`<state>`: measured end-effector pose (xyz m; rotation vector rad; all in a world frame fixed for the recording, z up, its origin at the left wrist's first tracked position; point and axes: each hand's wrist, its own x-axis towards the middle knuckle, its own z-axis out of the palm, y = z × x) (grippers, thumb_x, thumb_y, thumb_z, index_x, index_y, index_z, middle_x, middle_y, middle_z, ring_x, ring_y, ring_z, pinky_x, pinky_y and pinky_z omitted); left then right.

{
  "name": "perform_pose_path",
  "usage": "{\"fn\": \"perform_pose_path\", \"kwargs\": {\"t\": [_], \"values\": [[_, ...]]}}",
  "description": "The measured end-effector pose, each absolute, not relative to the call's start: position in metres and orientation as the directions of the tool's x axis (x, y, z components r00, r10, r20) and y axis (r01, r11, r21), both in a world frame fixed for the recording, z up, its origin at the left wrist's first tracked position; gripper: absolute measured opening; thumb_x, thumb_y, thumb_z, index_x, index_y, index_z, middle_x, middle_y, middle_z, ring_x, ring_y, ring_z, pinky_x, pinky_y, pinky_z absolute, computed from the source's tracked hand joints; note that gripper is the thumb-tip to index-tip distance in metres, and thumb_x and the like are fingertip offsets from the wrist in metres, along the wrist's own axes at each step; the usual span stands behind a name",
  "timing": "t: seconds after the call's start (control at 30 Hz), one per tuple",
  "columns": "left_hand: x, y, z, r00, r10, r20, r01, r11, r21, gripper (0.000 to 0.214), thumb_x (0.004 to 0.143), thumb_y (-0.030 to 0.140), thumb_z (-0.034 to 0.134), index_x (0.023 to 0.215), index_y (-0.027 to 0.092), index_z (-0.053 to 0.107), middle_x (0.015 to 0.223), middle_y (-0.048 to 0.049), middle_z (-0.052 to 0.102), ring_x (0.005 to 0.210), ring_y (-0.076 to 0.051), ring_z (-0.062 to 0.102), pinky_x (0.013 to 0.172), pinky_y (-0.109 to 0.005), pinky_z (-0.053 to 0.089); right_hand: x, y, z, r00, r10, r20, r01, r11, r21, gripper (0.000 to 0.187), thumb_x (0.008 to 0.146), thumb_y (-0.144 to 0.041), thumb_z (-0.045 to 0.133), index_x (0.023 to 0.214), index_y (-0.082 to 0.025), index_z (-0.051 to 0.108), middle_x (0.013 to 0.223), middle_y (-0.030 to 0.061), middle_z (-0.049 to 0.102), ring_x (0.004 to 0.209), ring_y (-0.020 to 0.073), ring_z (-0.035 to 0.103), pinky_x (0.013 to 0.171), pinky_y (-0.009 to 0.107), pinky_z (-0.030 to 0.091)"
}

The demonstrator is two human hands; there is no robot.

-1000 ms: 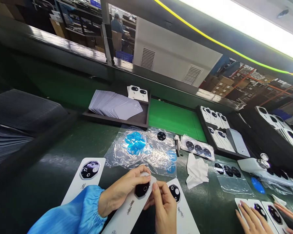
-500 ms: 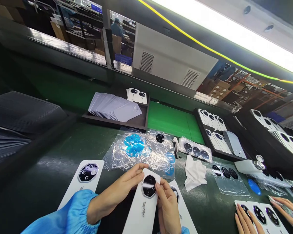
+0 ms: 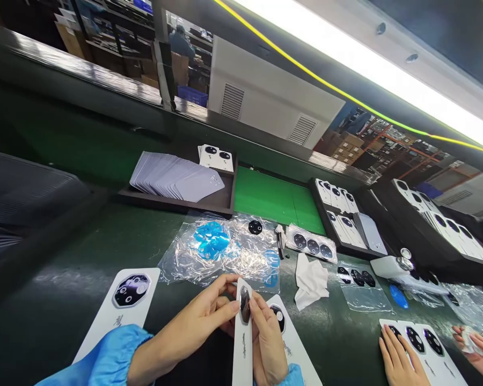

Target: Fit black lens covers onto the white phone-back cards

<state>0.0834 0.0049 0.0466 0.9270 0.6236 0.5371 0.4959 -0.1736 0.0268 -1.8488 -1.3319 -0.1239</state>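
A white phone back cover with a dark eight-sided camera plate is between my hands, tilted so that I see it at a steep angle. My right hand grips its right edge, thumb beside the camera plate. My left hand pinches the upper left edge between thumb and fingers; some fingertips are hidden behind the cover. Another white phone back cover lies to the left, partly under my blue left sleeve. A third back cover rests to the right, partly behind my right hand.
Ahead lie a clear plastic sheet with blue film pieces, a white cloth and bagged camera plates. A black tray holds fanned grey panels. At right, a co-worker's hands are near more covers.
The held back cover has turned from facing me to nearly edge-on. My view has shifted slightly. At right, the co-worker's hand with a white wipe has moved away from the covers.
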Motion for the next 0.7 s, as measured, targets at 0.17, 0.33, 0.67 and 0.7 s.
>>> {"fn": "perform_pose_path", "kwargs": {"t": [0.17,0.33,0.67,0.7], "values": [[0.082,0.005,0.05,0.721,0.642,-0.261,-0.124,0.49,0.863,0.049,0.076,0.06,0.063,0.101,0.019,0.054,0.09,-0.0039,0.067,0.082,-0.019,0.063,0.075,-0.031,0.051,0.517,-0.179,0.0,0.238,0.744,0.624,0.971,-0.167,-0.172,0.069,0.093,-0.058,0.014,0.066,-0.03,0.071,0.084,0.0061,0.075,0.079,0.0304,0.071,0.087,0.055,0.048],[0.083,0.006,0.047,0.686,0.663,-0.298,-0.074,0.472,0.879,0.047,0.07,0.058,0.068,0.092,0.019,0.053,0.074,0.0005,0.063,0.075,-0.018,0.061,0.072,-0.029,0.048,0.44,-0.151,0.014,0.377,0.759,0.532,0.869,-0.09,-0.487,0.045,0.083,-0.064,0.045,0.081,-0.029,0.071,0.079,0.0045,0.073,0.085,0.028,0.069,0.075,0.041,0.056],[0.088,0.01,0.025,0.57,0.803,-0.174,-0.03,0.232,0.972,0.035,0.072,0.051,0.061,0.072,0.02,0.044,0.07,0.003,0.048,0.069,-0.015,0.045,0.064,-0.027,0.038,0.268,-0.077,-0.01,0.521,0.812,0.264,0.401,0.04,-0.915,0.04,0.071,-0.057,0.069,0.091,-0.022,0.069,0.076,0.0065,0.072,0.078,0.0251,0.068,0.064,0.03,0.056],[0.087,0.01,0.024,0.563,0.811,-0.161,-0.033,0.216,0.976,0.036,0.073,0.052,0.06,0.072,0.02,0.044,0.07,0.0032,0.047,0.069,-0.015,0.044,0.064,-0.027,0.038,0.257,-0.071,-0.01,0.528,0.815,0.239,0.34,0.054,-0.939,0.04,0.071,-0.057,0.069,0.09,-0.021,0.069,0.076,0.0065,0.072,0.075,0.0238,0.068,0.064,0.029,0.055]]}}
